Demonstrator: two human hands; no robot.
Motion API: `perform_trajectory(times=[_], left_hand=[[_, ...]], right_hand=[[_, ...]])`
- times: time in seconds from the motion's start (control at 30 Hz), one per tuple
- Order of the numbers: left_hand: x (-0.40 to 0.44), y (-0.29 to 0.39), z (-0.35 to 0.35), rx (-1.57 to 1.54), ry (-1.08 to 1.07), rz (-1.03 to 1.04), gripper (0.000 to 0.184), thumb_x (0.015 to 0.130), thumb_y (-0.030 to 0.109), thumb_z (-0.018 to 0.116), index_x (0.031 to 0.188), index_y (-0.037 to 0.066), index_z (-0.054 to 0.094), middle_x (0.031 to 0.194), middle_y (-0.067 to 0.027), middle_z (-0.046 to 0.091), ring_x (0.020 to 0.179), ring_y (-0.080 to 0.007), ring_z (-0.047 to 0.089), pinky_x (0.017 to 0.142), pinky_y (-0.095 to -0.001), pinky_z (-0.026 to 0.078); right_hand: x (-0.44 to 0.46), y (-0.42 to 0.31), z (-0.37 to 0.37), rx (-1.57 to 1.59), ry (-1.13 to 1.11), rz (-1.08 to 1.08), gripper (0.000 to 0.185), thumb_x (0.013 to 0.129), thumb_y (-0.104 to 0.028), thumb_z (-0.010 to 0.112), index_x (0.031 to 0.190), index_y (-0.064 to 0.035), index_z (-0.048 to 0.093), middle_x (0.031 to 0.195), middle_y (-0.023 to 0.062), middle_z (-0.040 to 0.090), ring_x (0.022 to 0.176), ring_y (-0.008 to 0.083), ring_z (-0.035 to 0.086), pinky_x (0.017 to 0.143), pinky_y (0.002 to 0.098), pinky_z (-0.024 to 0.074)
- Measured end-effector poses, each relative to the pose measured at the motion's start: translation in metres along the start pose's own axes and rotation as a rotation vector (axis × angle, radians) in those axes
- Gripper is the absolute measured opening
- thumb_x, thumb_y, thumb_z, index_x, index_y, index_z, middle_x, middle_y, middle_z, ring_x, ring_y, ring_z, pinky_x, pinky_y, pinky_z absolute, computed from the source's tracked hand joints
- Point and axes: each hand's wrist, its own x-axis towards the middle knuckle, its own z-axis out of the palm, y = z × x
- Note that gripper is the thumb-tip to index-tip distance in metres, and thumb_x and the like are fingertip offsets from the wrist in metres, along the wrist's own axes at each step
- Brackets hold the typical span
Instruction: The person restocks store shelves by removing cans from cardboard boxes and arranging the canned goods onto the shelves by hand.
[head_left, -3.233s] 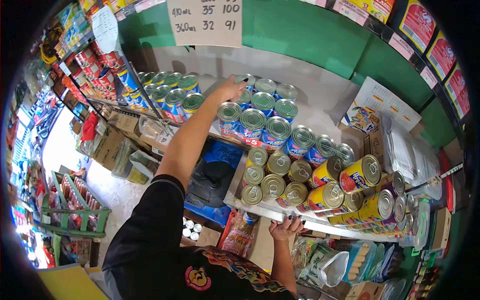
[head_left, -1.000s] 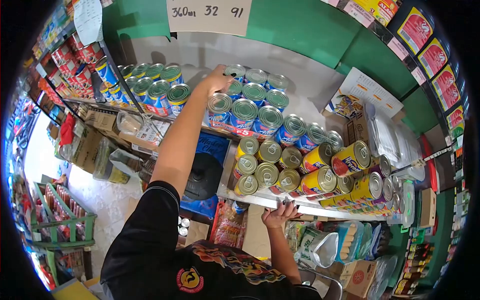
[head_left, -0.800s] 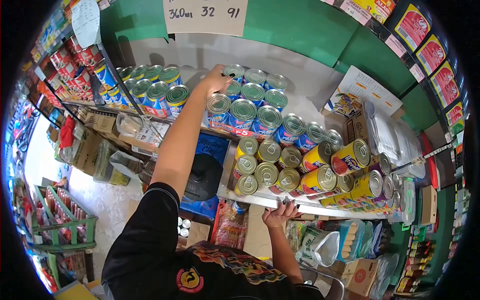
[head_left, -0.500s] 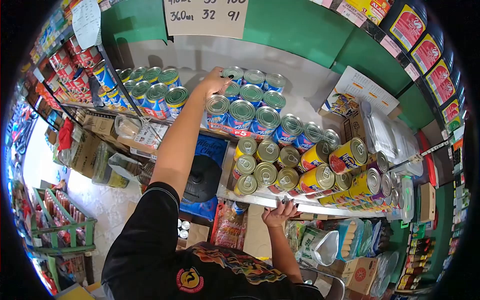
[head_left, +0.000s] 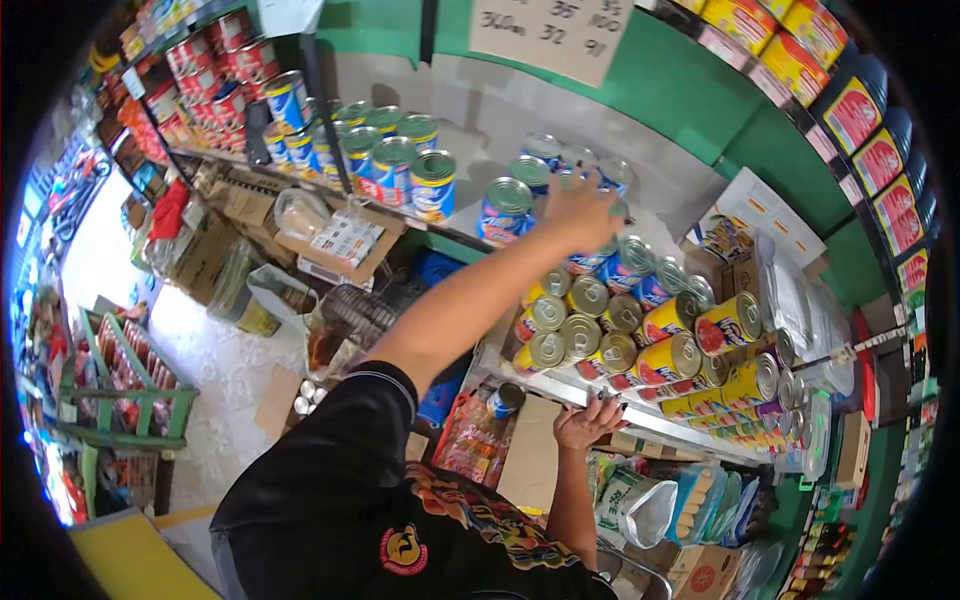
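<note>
My left hand reaches across blue-labelled cans with its fingers apart over the tops. It hides several cans, and any contact beneath the palm is hidden. To its left stands a blue can; behind it are more blue cans. My right hand rests at the front edge of the shelf, fingers spread against the edge. Just above that hand, yellow cans with pull-tab lids are stacked, some upright and others tilted or lying on their sides.
More blue-and-yellow cans stand left of a gap, past a shelf post. Red cans are stacked farther left. A price sign hangs above. Below the shelf are a cardboard box, bagged goods and a loose can.
My left hand has moved right along the blue cans. The camera view has turned left, shifting the shelf rightward in view. My right hand stays at the shelf edge.
</note>
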Motion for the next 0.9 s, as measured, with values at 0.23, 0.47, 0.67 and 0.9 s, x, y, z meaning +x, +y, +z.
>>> perform_trajectory(times=[0.23, 0.47, 0.67, 0.9], left_hand=[[-0.024, -0.006, 0.017, 0.005, -0.007, 0.015, 0.063, 0.095, 0.056, 0.041, 0.144, 0.018, 0.044, 0.156, -0.0179, 0.028, 0.145, -0.0382, 0.021, 0.113, -0.0641, 0.013], [-0.029, -0.016, 0.009, 0.017, -0.025, 0.054, 0.068, 0.093, 0.062, 0.040, 0.146, 0.019, 0.042, 0.156, -0.0188, 0.027, 0.145, -0.0398, 0.020, 0.115, -0.0606, 0.014], [-0.037, -0.022, 0.002, 0.062, -0.001, 0.016, 0.070, 0.092, 0.064, 0.039, 0.149, 0.022, 0.037, 0.157, -0.0195, 0.024, 0.145, -0.0419, 0.020, 0.115, -0.0590, 0.016], [-0.040, -0.045, 0.006, 0.111, 0.048, 0.168, 0.077, 0.088, 0.071, 0.043, 0.148, 0.022, 0.038, 0.156, -0.0180, 0.029, 0.142, -0.0408, 0.028, 0.112, -0.0608, 0.021]], right_hand=[[0.002, -0.005, -0.011, 0.028, -0.067, 0.034, 0.060, 0.092, -0.043, 0.047, 0.137, -0.0049, 0.034, 0.148, 0.0238, 0.028, 0.136, 0.0457, 0.024, 0.113, 0.0639, 0.0074], [0.048, -0.030, -0.090, 0.424, -0.106, 0.146, 0.061, 0.095, -0.039, 0.044, 0.137, 0.0047, 0.036, 0.148, 0.0287, 0.030, 0.138, 0.0484, 0.027, 0.112, 0.0602, 0.0194], [0.168, -0.062, -0.140, 0.670, 0.014, -0.021, 0.049, 0.092, -0.023, 0.055, 0.131, 0.0051, 0.046, 0.135, 0.0260, 0.049, 0.129, 0.0444, 0.042, 0.109, 0.0535, 0.0307], [0.302, -0.057, -0.093, 0.514, -0.315, -0.082, 0.056, 0.079, -0.010, 0.070, 0.129, 0.0038, 0.050, 0.129, 0.0256, 0.053, 0.120, 0.0425, 0.050, 0.103, 0.0467, 0.0398]])
